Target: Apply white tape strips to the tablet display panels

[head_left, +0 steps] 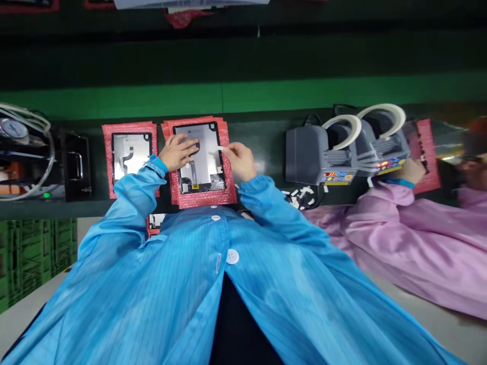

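Observation:
A tablet screen panel (207,170) with a black rim and silver back lies on a stack of pink bubble-wrap sheets (232,190) in front of me. My left hand (178,151) rests on the panel's upper left part, fingers spread out over its surface and a dark flex cable. At the panel's right edge, my right hand (241,159) pinches a short white strip of tape (220,148) between thumb and fingers. The strip's free end points left, over the panel's rim; whether it touches cannot be made out.
Another screen panel (139,152) on pink bubble wrap lies to the left, beside a black machine (76,165) with a gauge. Two grey tape dispensers (306,154) stand at right, with white tape scraps (302,196) before them. A co-worker in a pink sleeve (384,203) works alongside.

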Tool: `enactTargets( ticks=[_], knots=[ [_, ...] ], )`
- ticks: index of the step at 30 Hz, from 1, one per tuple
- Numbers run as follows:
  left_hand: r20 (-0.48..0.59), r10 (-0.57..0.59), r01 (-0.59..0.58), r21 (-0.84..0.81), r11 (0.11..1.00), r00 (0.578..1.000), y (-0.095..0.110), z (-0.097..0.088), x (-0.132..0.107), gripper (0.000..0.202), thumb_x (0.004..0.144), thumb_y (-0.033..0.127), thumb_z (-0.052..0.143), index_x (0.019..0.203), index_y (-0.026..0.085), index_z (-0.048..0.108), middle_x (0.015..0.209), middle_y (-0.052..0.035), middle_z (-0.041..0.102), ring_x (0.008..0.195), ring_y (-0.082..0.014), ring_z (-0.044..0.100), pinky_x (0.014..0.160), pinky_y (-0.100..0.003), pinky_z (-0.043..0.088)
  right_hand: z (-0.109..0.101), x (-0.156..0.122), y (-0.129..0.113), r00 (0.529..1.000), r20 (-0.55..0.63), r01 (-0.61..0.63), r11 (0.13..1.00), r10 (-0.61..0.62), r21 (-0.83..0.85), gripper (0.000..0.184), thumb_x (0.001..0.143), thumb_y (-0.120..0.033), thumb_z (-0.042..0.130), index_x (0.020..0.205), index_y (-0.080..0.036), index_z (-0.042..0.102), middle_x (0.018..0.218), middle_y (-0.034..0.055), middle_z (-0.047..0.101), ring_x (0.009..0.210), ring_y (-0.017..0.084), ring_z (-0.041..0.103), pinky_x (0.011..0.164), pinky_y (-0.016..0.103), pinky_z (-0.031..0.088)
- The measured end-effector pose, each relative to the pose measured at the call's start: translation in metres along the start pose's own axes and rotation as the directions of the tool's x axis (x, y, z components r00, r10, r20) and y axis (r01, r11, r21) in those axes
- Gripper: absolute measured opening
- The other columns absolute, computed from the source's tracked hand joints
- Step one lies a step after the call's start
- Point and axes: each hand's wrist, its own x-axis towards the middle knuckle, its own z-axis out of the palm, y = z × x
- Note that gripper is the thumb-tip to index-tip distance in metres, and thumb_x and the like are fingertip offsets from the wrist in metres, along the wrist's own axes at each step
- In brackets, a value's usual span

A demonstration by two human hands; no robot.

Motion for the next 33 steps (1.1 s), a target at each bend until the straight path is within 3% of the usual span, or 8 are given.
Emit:
enactTargets(
  ticks=[4, 10, 17, 23, 27, 30, 33],
  knots=[
    [0.018, -0.009, 0.01, -0.026, 1.0, 1.0, -0.001, 0.0, 0.002, 0.045, 0.092, 0.055, 0.046, 0.128, 0.033, 0.062, 0.149, -0.0039, 0.05, 0.141, -0.0362, 0.031, 0.112, -0.06, 0.02, 0.042, 0.032, -0.028, 0.983, 0.183, 0.037, 0.955, 0.018, -0.294, 0.016, 0.089, -0.021, 0.053, 0.086, -0.016, 0.068, 0.085, 0.0052, 0.069, 0.084, 0.018, 0.062, 0.083, 0.031, 0.045],
    [-0.005, 0.009, -0.009, -0.068, 0.998, 1.0, -0.002, 0.003, 0.002, 0.044, 0.092, 0.053, 0.047, 0.128, 0.033, 0.062, 0.15, -0.0059, 0.05, 0.14, -0.0362, 0.031, 0.11, -0.063, 0.019, 0.052, 0.032, -0.04, 0.976, 0.204, 0.051, 0.834, 0.075, -0.55, 0.027, 0.093, -0.027, 0.047, 0.101, -0.018, 0.071, 0.108, 0.0096, 0.072, 0.107, 0.024, 0.062, 0.093, 0.036, 0.043],
    [-0.005, 0.001, -0.002, -0.084, 0.996, 1.0, 0.002, 0.002, 0.003, 0.047, 0.093, 0.057, 0.044, 0.127, 0.03, 0.063, 0.149, -0.0073, 0.05, 0.139, -0.0371, 0.032, 0.11, -0.063, 0.019, 0.052, 0.031, -0.052, 0.967, 0.221, 0.029, 0.806, 0.127, -0.592, 0.029, 0.094, -0.028, 0.046, 0.104, -0.018, 0.071, 0.113, 0.0108, 0.071, 0.113, 0.026, 0.06, 0.095, 0.039, 0.044],
    [-0.012, -0.044, 0.043, -0.079, 0.996, 0.999, 0.002, 0.003, 0.002, 0.059, 0.092, 0.055, 0.048, 0.139, 0.021, 0.053, 0.146, -0.012, 0.053, 0.139, -0.039, 0.033, 0.112, -0.061, 0.02, 0.054, 0.029, -0.058, 0.967, 0.209, 0.02, 0.772, 0.146, -0.635, 0.031, 0.095, -0.025, 0.043, 0.108, -0.016, 0.07, 0.116, 0.0137, 0.07, 0.115, 0.029, 0.06, 0.095, 0.042, 0.043],
    [-0.009, -0.024, 0.024, -0.065, 0.998, 1.0, 0.002, 0.001, 0.002, 0.056, 0.092, 0.052, 0.048, 0.14, 0.024, 0.054, 0.146, -0.0096, 0.054, 0.139, -0.0402, 0.033, 0.112, -0.063, 0.018, 0.06, 0.029, -0.056, 0.973, 0.202, 0.049, 0.767, 0.107, -0.639, 0.029, 0.093, -0.025, 0.046, 0.109, -0.014, 0.068, 0.115, 0.0169, 0.068, 0.116, 0.031, 0.057, 0.096, 0.045, 0.042],
    [-0.012, -0.035, 0.035, -0.051, 0.998, 0.999, 0.003, -0.001, 0.003, 0.054, 0.091, 0.051, 0.05, 0.139, 0.025, 0.055, 0.146, -0.0086, 0.054, 0.139, -0.0401, 0.033, 0.112, -0.063, 0.019, 0.061, 0.031, -0.05, 0.992, 0.108, 0.019, 0.775, 0.065, -0.631, 0.027, 0.091, -0.029, 0.053, 0.107, -0.012, 0.066, 0.124, 0.0203, 0.06, 0.125, 0.035, 0.048, 0.1, 0.051, 0.038],
    [-0.012, -0.046, 0.045, -0.035, 0.998, 0.999, 0.002, -0.002, 0.004, 0.052, 0.09, 0.051, 0.051, 0.136, 0.025, 0.058, 0.146, -0.0077, 0.053, 0.139, -0.0393, 0.034, 0.112, -0.063, 0.019, 0.045, 0.031, -0.033, 0.998, -0.054, -0.057, 0.84, 0.034, -0.539, 0.02, 0.088, -0.031, 0.056, 0.098, -0.015, 0.064, 0.12, 0.0176, 0.058, 0.123, 0.032, 0.046, 0.101, 0.051, 0.036]
  ],
)
